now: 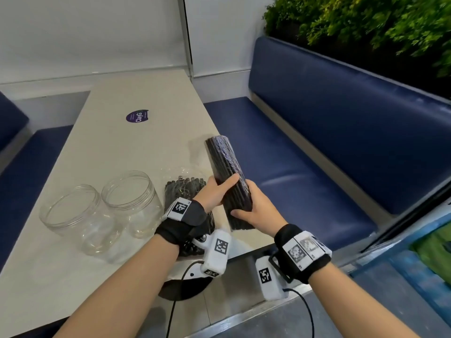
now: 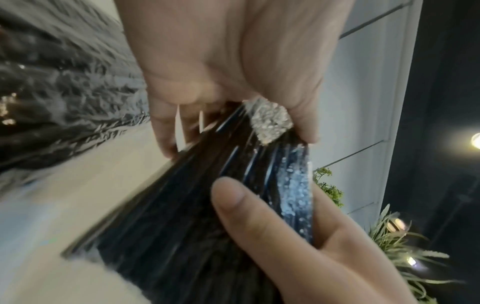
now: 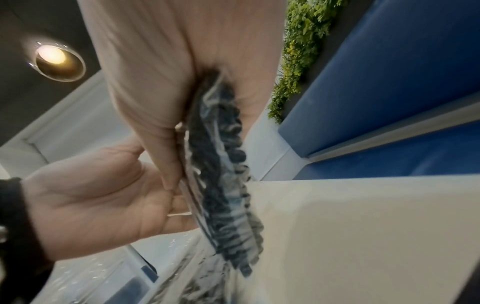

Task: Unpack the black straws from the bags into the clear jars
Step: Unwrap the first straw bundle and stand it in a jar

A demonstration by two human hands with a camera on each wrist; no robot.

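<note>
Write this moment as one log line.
both hands: left hand, right hand grip clear bag of black straws | two clear plastic jars: empty

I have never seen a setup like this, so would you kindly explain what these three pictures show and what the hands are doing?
No machine here: a person wears one camera on the head and one on each wrist. The head view looks down at a pale table in a booth with blue benches. On the table stand two clear jars, both empty, beside another bag of straws. The left hand and right hand together grip one bag of black straws above the table's edge. The wrist views show that same bag close up, between the fingers.
</note>
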